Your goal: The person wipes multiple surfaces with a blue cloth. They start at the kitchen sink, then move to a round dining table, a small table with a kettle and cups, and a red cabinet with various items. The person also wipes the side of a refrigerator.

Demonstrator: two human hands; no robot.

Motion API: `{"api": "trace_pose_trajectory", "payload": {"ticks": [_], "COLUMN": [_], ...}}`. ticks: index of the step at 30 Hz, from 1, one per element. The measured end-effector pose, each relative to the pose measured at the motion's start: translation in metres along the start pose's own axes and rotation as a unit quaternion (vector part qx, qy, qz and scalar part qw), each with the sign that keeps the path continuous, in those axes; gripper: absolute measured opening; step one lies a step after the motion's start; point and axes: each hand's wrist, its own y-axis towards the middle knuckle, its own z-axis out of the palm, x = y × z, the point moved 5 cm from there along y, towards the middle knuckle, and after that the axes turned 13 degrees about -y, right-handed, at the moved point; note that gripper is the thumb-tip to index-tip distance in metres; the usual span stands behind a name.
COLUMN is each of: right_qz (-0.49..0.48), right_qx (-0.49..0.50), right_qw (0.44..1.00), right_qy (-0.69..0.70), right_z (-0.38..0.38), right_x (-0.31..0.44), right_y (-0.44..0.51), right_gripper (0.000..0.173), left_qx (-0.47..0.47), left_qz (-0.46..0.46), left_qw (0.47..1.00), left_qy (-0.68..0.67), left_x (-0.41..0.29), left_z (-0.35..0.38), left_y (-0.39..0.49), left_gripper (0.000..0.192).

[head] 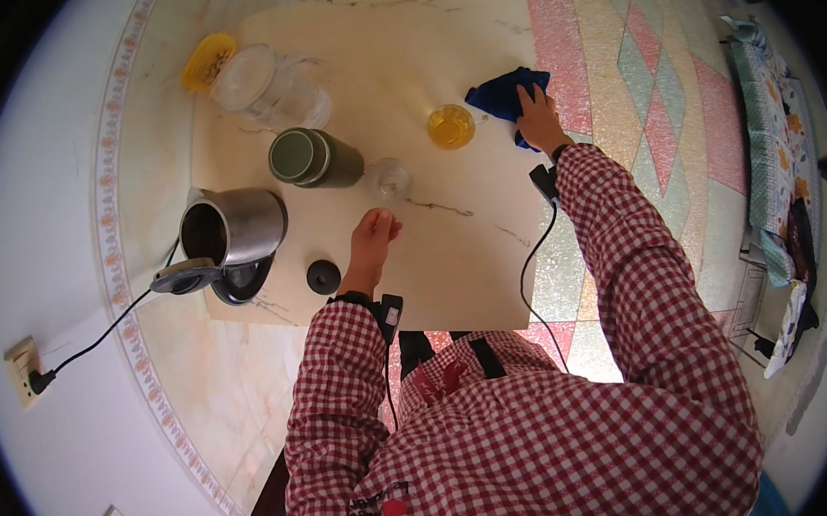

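My right hand (539,118) grips a dark blue cloth (502,92) at the table's right edge. Left of the cloth stands a clear glass cup (451,127) of yellow liquid, its handle towards the cloth. My left hand (375,243) is loosely closed above the table, with nothing visible in it. Just beyond that hand is a small clear glass vessel (389,179), apparently empty. Beside it, a green thermos (335,159) stands with a matching green top. A round black lid-like piece (323,277) lies left of my left wrist.
At the left, a steel electric kettle (256,222) stands with its lid flipped up, its cord (107,345) running to a wall socket (24,368). A clear lidded pitcher (268,88) and a yellow basket (207,60) of small pieces are at the far left of the marbled table (450,270).
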Motion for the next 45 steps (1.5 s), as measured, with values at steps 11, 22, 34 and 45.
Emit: {"api": "trace_pose_trajectory", "payload": {"ticks": [11, 22, 34, 45], "right_qz": [0.002, -0.074, -0.145, -0.264], "right_qx": [0.03, 0.107, 0.163, 0.126], "right_qw": [1.0, 0.992, 0.975, 0.956], "right_qy": [0.007, -0.008, 0.047, 0.013], "right_z": [-0.011, -0.026, -0.036, -0.034], "right_x": [0.026, 0.092, 0.264, 0.413], "right_y": [-0.089, -0.272, -0.245, -0.218], "right_gripper": [0.076, 0.084, 0.086, 0.079], "left_qx": [-0.079, -0.119, 0.003, -0.086], "left_qz": [0.058, 0.126, 0.196, 0.139], "left_qw": [0.962, 0.764, 0.802, 0.872], "left_qy": [0.253, 0.622, 0.565, 0.462], "left_x": [0.004, -0.009, -0.02, 0.012], "left_z": [-0.032, -0.09, -0.128, -0.246], "left_y": [-0.044, -0.092, -0.119, -0.222], "left_gripper": [0.052, 0.07, 0.069, 0.068]}}
